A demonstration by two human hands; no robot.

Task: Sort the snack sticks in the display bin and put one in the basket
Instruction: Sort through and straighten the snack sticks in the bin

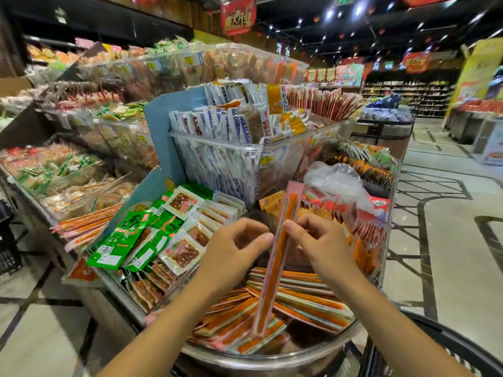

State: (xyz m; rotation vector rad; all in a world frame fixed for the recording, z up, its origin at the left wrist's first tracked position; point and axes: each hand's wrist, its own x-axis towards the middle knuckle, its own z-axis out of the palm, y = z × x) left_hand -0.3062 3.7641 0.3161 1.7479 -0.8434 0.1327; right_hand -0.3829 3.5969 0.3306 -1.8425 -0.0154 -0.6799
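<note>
Snack stick (277, 257): pinched near-upright over display bin (272, 359) by left hand (231, 248) and right hand (321, 240); picking judged done; transfer to basket (449, 346) required.

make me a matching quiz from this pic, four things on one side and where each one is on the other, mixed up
1 held snack stick
2 snack stick pile
3 green packets
4 basket

a bottom right corner
b lying flat in the round bin
c upright between left hand and right hand
d left of both hands

Pairs: 1-c, 2-b, 3-d, 4-a
</note>
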